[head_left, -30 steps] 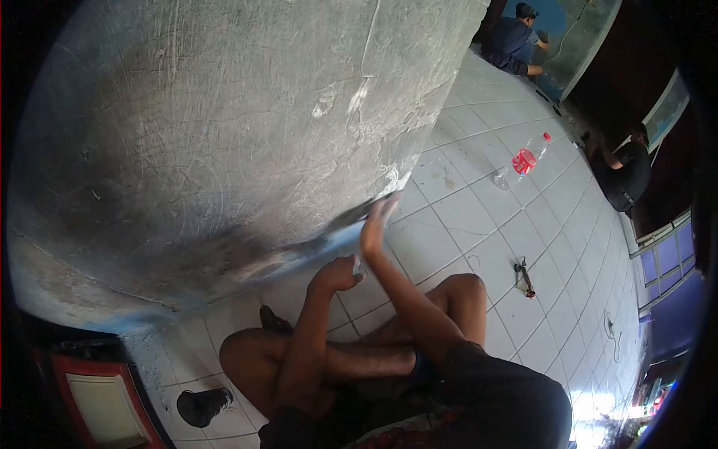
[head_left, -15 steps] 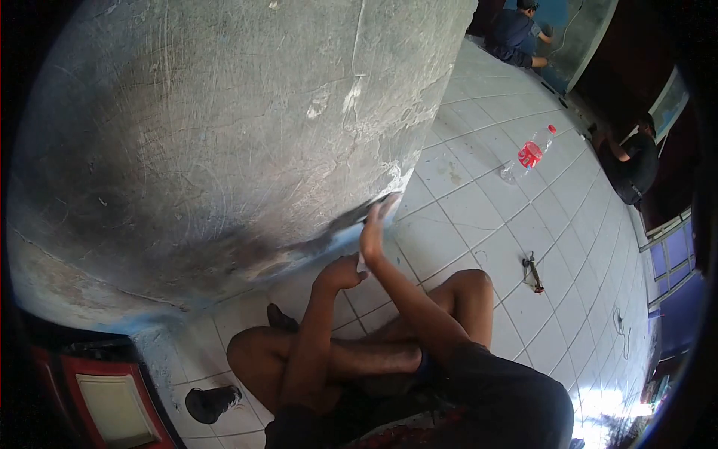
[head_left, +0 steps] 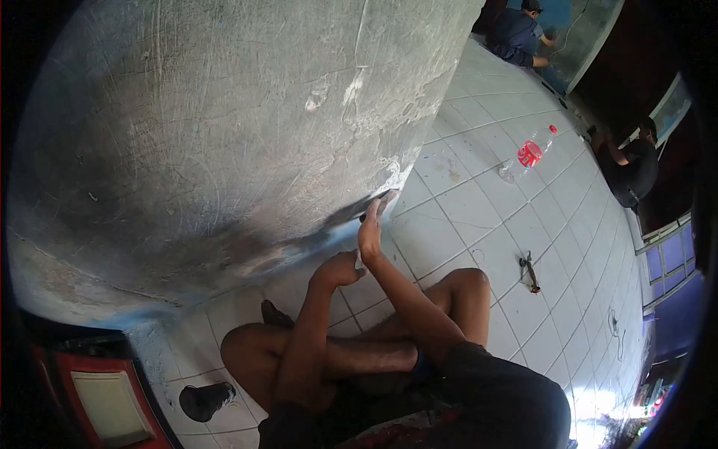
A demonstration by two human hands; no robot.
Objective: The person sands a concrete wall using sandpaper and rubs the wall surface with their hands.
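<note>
My right hand [head_left: 372, 223] is at the low end of the wall's corner, its fingers stretched upward along the plaster. A small dark piece shows beside its palm, against the wall; I cannot make out its kind. Just below and to the left, my left hand [head_left: 338, 269] is closed, close to my right wrist. Something small and whitish [head_left: 360, 262] shows at its fingertips, too unclear to name. The grey plaster wall [head_left: 247, 112] is scratched, with white patches near the corner and dark smudges lower down.
A clear plastic bottle with a red label [head_left: 529, 154] stands on the tiled floor [head_left: 449, 224]. A small metal tool [head_left: 530, 272] lies to the right. A dark cup-like object [head_left: 200, 402] is at lower left, near a red-framed panel [head_left: 108, 404]. Two people [head_left: 516, 34] sit farther off.
My right hand has shifted slightly along the wall corner, and its fingers are less blurred. My left hand stays closed in nearly the same place. The view has tilted a little.
</note>
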